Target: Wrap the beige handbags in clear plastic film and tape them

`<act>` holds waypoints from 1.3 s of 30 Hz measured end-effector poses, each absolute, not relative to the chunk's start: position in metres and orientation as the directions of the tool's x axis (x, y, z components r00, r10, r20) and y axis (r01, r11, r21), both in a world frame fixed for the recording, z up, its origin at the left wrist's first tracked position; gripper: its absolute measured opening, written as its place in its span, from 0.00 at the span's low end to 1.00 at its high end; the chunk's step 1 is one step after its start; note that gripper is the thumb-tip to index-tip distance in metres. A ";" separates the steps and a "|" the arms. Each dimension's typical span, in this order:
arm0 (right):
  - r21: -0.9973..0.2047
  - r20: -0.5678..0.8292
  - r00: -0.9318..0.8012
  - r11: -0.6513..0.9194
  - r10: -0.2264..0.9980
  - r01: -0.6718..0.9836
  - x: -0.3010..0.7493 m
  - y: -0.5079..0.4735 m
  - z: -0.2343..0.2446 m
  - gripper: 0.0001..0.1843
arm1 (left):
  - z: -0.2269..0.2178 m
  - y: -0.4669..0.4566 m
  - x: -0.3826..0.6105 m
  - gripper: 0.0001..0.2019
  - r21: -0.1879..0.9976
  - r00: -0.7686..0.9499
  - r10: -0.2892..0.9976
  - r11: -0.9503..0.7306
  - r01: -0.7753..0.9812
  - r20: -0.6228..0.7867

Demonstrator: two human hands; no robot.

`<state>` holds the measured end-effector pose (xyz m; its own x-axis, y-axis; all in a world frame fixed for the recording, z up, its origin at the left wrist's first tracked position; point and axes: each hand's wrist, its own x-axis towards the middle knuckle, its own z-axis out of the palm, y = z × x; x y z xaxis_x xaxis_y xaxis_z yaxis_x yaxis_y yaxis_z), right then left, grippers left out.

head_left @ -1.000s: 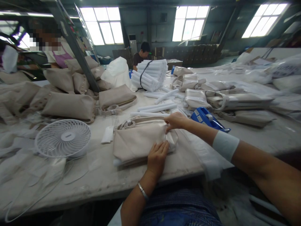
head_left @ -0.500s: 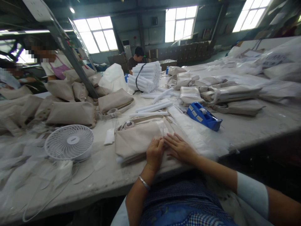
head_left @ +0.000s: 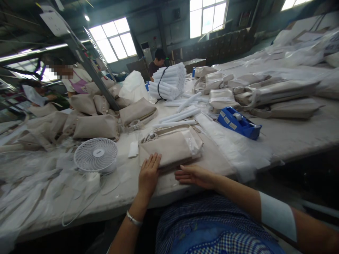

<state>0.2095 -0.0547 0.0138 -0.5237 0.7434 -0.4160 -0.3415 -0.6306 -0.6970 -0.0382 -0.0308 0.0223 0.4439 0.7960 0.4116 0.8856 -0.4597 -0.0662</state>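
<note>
A beige handbag [head_left: 169,146] lies flat on the table in front of me, its strap coiled along the far edge. Clear wrap or tape shines over its right end. My left hand [head_left: 150,173] rests on the bag's near left corner, fingers stretched out. Just off the bag's near edge, my right hand [head_left: 194,175] is held sideways with fingers extended and nothing in it. Right of the bag lie clear plastic bags [head_left: 233,144], and beyond them stands a blue tape dispenser [head_left: 238,122].
A white fan [head_left: 95,155] stands left, its cable trailing over the table [head_left: 127,192]. Beige bags [head_left: 95,127] are piled behind it. White rolled tubes [head_left: 169,83], some bundled, lie at the back. More wrapped bags [head_left: 280,97] fill the right. Other people work across the table.
My left hand has moved from the bag's right end to its near left corner. My right hand has come off the taped end towards the table edge. The view has shifted.
</note>
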 end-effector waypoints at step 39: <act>-0.526 0.217 -0.293 0.365 0.931 0.768 0.360 -0.072 0.051 0.13 | 0.032 -0.031 0.011 0.34 0.171 0.118 0.713 -0.321 0.932 0.691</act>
